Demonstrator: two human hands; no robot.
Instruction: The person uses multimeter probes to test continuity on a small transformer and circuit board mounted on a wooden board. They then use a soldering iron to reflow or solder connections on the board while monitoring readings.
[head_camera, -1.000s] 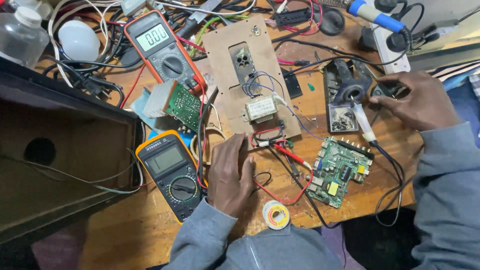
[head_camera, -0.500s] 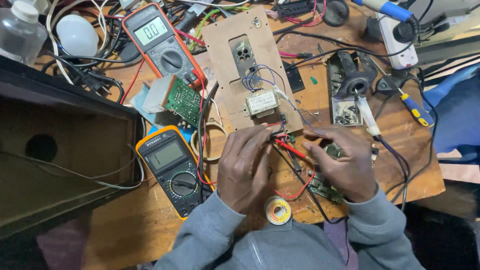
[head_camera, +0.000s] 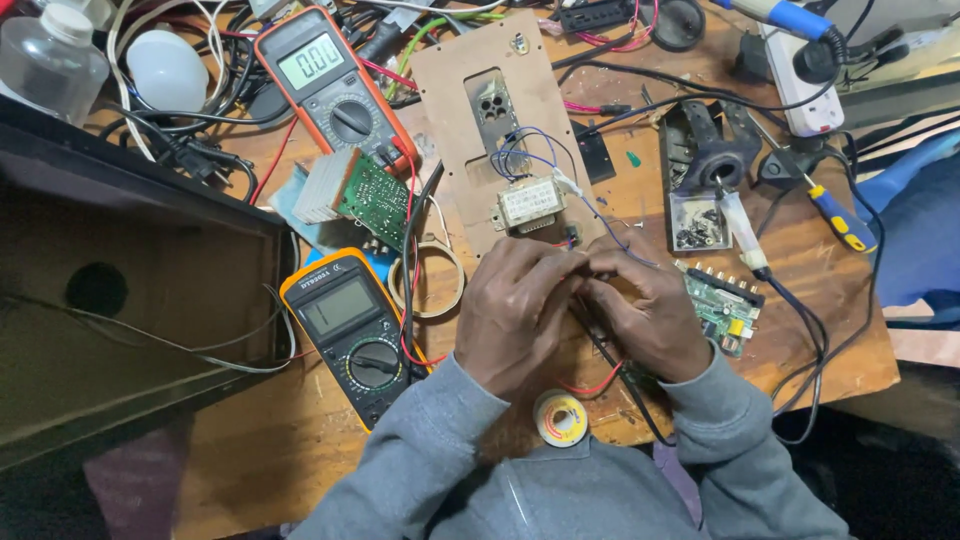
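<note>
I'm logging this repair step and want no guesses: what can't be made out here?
Head view:
- What the left hand and right hand pinch: hidden by the fingers.
- Green circuit board: partly under the right hand.
- Clear bottle: cut off by the left edge.

- Yellow multimeter (head_camera: 345, 330) and looped cables crowd the left hand's (head_camera: 515, 315) outer side.
- Green circuit board (head_camera: 722, 305) blocks the right hand (head_camera: 645, 320).
- Bare wood near the solder spool (head_camera: 560, 418) seems passable.

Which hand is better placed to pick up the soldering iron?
Right. The right hand lies nearer the soldering iron, just past the green board. The left hand is farther off, and both are pinching wires.
</note>
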